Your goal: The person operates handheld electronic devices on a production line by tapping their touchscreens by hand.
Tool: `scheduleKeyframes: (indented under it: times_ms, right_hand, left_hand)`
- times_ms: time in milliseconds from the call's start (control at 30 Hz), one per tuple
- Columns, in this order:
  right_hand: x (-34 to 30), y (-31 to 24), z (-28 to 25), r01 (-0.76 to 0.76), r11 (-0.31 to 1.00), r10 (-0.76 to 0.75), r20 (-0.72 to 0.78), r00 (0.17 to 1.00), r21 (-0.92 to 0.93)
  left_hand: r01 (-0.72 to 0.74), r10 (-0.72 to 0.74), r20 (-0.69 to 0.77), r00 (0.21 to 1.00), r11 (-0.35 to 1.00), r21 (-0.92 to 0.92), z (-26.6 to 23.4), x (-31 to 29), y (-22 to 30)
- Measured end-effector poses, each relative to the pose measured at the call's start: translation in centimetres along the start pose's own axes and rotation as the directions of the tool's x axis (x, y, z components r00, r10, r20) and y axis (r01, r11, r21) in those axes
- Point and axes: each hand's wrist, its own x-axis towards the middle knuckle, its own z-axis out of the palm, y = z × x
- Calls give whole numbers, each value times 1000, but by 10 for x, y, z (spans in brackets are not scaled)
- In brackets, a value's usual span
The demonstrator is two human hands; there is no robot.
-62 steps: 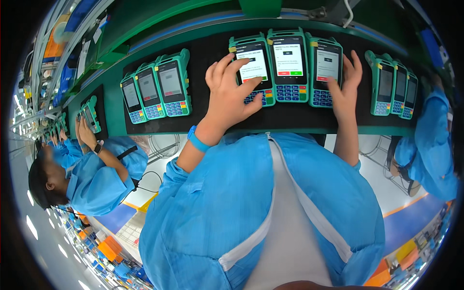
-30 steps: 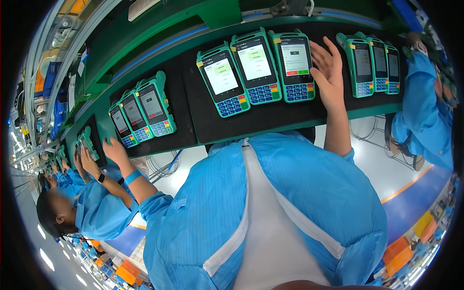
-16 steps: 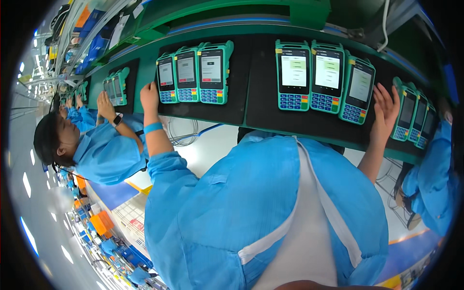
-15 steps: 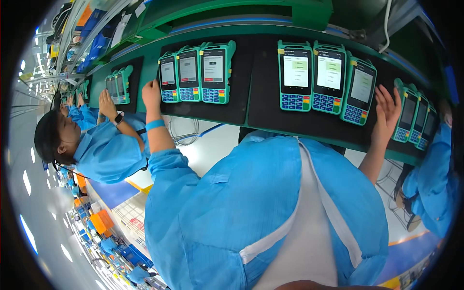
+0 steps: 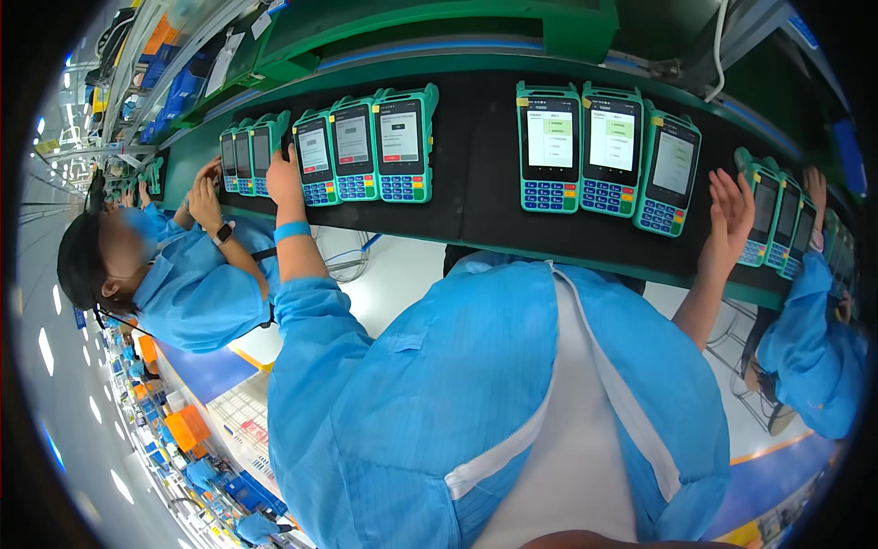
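My left hand (image 5: 286, 183) is closed beside the left edge of a row of three handheld payment terminals (image 5: 355, 151) in green cases, their screens lit. Whether its fingers hold anything is hidden. My right hand (image 5: 732, 215) is open, its fingers stretched out and nothing in them. It lies just right of a second row of three lit terminals (image 5: 604, 151); the rightmost one (image 5: 669, 174) sits slightly lower and tilted. Beyond that hand are several dark-screened terminals (image 5: 766, 215).
Black mats (image 5: 476, 146) cover the green bench. More dark-screened terminals (image 5: 242, 160) stand left of my left hand, near a co-worker's hands (image 5: 208, 197). Another co-worker's hand (image 5: 816, 192) reaches in at far right. A green shelf (image 5: 412, 37) runs along the back; a white cable (image 5: 721, 46) hangs there.
The dark-screened terminals at left have come right, close against my left hand. The left co-worker's hands have moved apart. A hand now shows by the far-right terminals. My own hands barely shift.
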Motion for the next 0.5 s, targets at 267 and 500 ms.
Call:
scheduleKeyframes:
  times_ms: [267,500]
  right_hand:
    - [16,-32,45,248,959,-218,207,954,-135]
    - [7,-41,63,262,952,-210,287,935,-158]
  left_hand:
    - [-173,48,-212,976,758,-629,-25,-35,11]
    - [-683,560,-399,726,656,-322,-72,-132,103]
